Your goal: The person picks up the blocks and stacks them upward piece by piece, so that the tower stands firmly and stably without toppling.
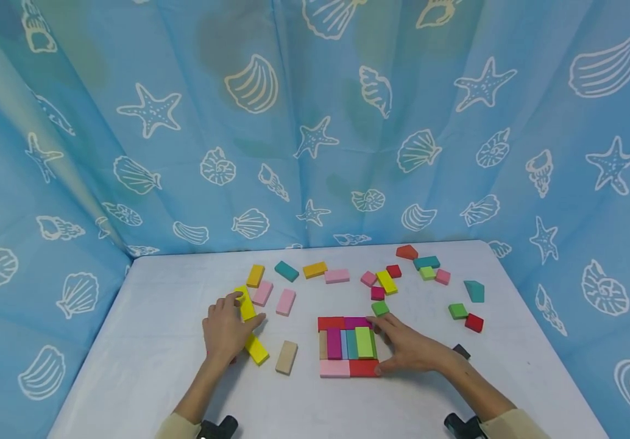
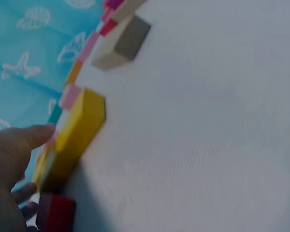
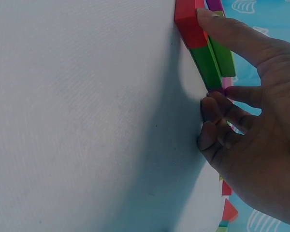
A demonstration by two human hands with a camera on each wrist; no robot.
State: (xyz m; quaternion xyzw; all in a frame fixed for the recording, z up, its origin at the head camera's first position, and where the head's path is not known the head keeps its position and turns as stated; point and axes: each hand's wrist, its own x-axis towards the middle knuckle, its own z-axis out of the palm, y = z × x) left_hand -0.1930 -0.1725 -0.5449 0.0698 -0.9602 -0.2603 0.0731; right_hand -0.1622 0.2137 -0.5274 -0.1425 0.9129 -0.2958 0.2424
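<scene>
On the white table (image 1: 293,408), as the head view shows, many loose blocks (image 1: 286,302) lie about, and near the front some others form a neat block rectangle (image 1: 350,346), which I take for the thing being built. At its right side is the right hand (image 1: 410,347), thumb and forefinger wide apart: the forefinger at the magenta block (image 1: 356,323), the thumb at the red block (image 1: 364,368). The left hand (image 1: 226,326) is over the upper yellow block (image 1: 246,305), near the lower yellow block (image 1: 257,350); its thumb and forefinger lie about the piece, but whether they pinch it, I cannot tell. The left wrist view shows the thumb stretched out and a dark red block (image 2: 58,212) close to the other fingers; the contact itself is not clear. In the right wrist view, the thumb tip touches the red block, while the lower fingers are bent and hold nothing. The step in hand is, I judge, to steady the block rectangle and take one more piece; the next move would call for a firm pinch, a lift, and a gentle placing which does not disturb the rows.
</scene>
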